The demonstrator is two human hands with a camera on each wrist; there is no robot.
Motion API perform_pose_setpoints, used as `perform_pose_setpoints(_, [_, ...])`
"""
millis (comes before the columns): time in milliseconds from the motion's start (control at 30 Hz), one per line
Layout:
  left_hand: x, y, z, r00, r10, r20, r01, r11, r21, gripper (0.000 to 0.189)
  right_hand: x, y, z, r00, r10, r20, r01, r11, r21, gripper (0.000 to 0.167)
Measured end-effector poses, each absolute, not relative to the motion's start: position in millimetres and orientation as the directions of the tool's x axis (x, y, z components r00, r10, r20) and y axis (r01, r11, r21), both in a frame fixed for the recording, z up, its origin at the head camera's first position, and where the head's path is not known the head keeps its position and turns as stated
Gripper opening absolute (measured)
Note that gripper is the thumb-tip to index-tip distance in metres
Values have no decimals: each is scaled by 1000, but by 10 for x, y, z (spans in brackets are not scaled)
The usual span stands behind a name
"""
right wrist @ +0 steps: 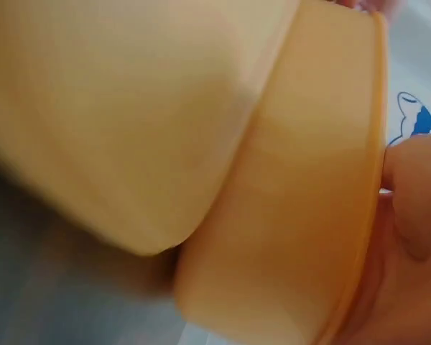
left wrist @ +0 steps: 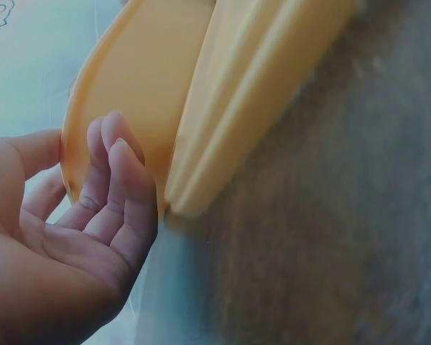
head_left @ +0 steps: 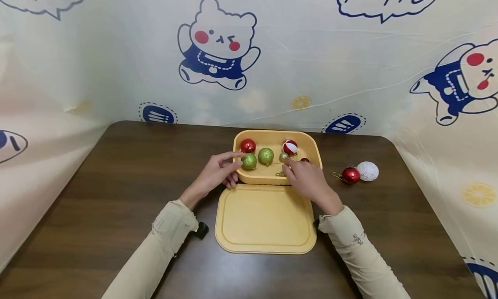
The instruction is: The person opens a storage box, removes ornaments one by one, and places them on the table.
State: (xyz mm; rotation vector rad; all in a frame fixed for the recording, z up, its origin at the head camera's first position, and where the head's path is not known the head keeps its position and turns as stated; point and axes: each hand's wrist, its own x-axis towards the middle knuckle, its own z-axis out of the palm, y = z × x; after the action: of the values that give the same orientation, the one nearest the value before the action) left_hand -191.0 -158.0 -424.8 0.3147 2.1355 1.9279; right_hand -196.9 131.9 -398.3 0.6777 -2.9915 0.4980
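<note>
A yellow box [head_left: 260,177] holds several Christmas baubles. My left hand [head_left: 216,171] reaches over its left rim, index finger and thumb at a glittery green bauble [head_left: 249,162]. The other fingers of that hand curl loosely outside the box. A red bauble [head_left: 247,146] lies just behind, and a second green bauble [head_left: 266,156] to the right. My right hand [head_left: 309,181] comes over the front right rim, fingers bent down beside a small gold bauble [head_left: 283,156]; its fingertips are partly hidden. Near it are a red-and-white bauble [head_left: 290,147] and a dark red one [head_left: 305,160].
The yellow lid [head_left: 266,221] lies flat in front of the box, against its front wall. On the brown table [head_left: 140,195], right of the box, a red bauble [head_left: 351,175] touches a speckled white one [head_left: 367,171]. A printed cloth [head_left: 280,65] hangs behind.
</note>
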Motion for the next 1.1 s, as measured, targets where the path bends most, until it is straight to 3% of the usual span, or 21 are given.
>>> perform_pose_setpoints(233, [-1869, -1525, -4278, -943, 329, -50, -19, 95, 995, 37, -2078, 1372, -3956, -897, -432, -92, -354, 829, -433, 22])
perform_pose_setpoints(1100, [-1950, -1573, -4260, -945, 323, -44, -17, 87, 996, 35, -2180, 1380, -3920, -870, -480, -115, -316, 720, -618, 14])
